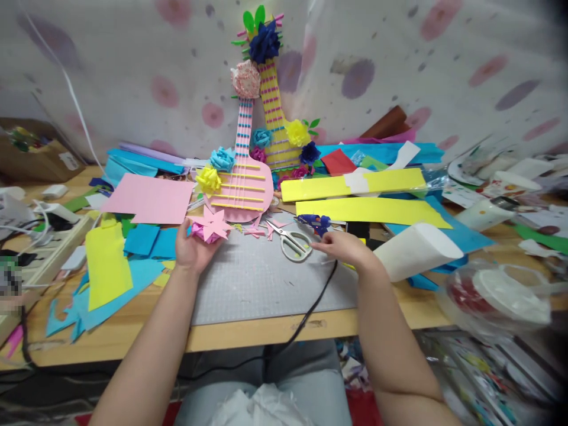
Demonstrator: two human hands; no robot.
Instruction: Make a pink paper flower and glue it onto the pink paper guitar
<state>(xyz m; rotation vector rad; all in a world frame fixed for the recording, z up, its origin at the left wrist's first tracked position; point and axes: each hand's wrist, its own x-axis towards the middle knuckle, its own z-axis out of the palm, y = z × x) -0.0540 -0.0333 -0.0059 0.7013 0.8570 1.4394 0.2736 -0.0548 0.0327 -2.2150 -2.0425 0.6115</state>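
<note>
My left hand (195, 251) is closed round a pink paper flower (210, 228) made of pointed star-shaped layers with darker pink paper beneath. To the right, my right hand (341, 247) has its fingers curled at the handle end of a dark blue glue gun (314, 223); a black cord runs down from under this hand. The handle itself is mostly hidden. Beside the fingertips lie scissors (293, 244) with pale handles, their blades pointing away to the left. Small pink paper scraps (255, 231) lie between the two hands on the grey cutting mat (266, 290).
Behind the mat stand a pink paper guitar (239, 186) and a yellow paper guitar (277, 106) with paper flowers. Pink card (153, 198) lies left, yellow crepe strips (373, 212) right. A white roll (419, 251) lies near my right forearm. A black cord (310, 310) crosses the mat.
</note>
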